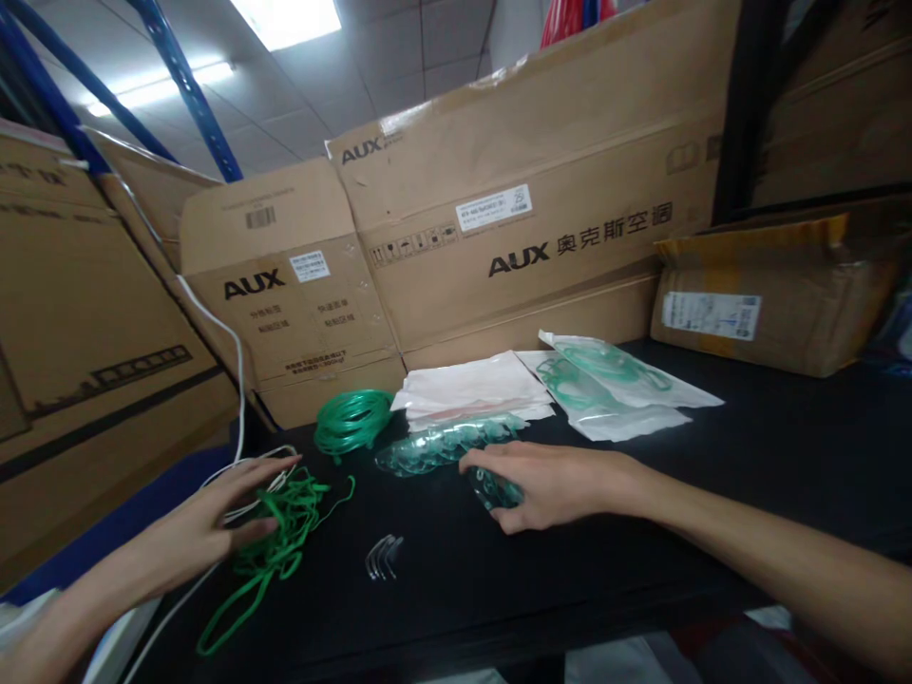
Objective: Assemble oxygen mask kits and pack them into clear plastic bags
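My left hand (214, 518) lies with fingers stretched out on a loose tangle of green tubing (285, 532) at the left of the black table (641, 532). My right hand (548, 484) is closed round a clear green-tinted plastic mask piece (499, 491), beside a row of similar clear pieces (442, 444). A tight coil of green tubing (352, 420) sits behind. Small clear curved clips (383, 556) lie between my hands.
Flat plastic bags (477, 388) and bagged green masks (613, 385) lie at the back of the table. AUX cardboard boxes (527, 218) stand behind, with a smaller taped box (762, 294) at the right. A white cable (238, 380) runs down at the left.
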`<state>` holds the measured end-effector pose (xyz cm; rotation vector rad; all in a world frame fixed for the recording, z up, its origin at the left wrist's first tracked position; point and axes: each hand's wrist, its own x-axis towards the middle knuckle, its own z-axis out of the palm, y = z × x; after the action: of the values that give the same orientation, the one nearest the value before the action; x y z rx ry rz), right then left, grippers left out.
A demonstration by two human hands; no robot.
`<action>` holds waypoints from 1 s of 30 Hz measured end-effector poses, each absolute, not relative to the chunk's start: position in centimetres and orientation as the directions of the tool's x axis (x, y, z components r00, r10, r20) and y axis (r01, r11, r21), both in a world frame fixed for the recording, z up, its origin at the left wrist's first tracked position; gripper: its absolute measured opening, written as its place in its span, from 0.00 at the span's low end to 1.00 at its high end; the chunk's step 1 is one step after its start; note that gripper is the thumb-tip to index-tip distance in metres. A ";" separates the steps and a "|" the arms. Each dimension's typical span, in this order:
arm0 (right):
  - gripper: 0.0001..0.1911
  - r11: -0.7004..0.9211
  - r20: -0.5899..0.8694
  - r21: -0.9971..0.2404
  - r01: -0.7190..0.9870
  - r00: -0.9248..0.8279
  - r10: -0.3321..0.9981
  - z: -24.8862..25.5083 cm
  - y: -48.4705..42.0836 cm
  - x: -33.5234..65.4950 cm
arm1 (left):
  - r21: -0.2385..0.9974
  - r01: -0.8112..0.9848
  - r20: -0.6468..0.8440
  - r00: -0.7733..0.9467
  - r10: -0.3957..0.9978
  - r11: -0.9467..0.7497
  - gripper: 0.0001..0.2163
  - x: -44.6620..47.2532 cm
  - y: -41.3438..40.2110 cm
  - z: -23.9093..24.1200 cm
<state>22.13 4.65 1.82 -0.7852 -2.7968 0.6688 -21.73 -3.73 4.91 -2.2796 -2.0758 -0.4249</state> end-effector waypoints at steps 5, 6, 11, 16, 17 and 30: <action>0.36 0.779 0.044 -0.437 0.449 -0.855 0.517 2.0 4.5 22.1 | 0.068 0.990 0.281 0.101 0.954 -0.125 0.31 -18.4 -2.1 1.7; 0.38 0.785 0.048 -0.431 0.445 -0.857 0.512 2.0 4.5 22.1 | 0.055 0.988 0.257 0.123 0.959 -0.141 0.30 -18.1 -1.8 0.6; 0.47 0.781 0.034 -0.409 0.471 -0.848 0.529 2.0 4.4 21.8 | 0.038 0.967 0.201 0.239 0.950 -0.252 0.24 -19.0 -1.2 -2.8; 0.39 0.783 0.038 -0.401 0.475 -0.846 0.532 2.3 4.0 21.9 | 0.035 0.973 0.415 0.192 0.889 -0.226 0.25 -16.9 -1.9 -0.3; 0.37 0.790 0.040 -0.398 0.466 -0.851 0.523 2.3 4.0 22.0 | 0.085 0.970 0.467 0.163 0.869 -0.228 0.24 -15.5 -2.1 0.7; 0.33 0.830 0.295 -0.487 0.272 -0.843 0.450 0.5 5.9 22.7 | 0.034 0.675 0.336 0.686 0.645 -0.737 0.04 -0.9 2.8 2.5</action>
<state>22.66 5.94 0.46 -0.5383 -2.6082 0.6106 -0.88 2.82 2.45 -2.7994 -1.0987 -0.5041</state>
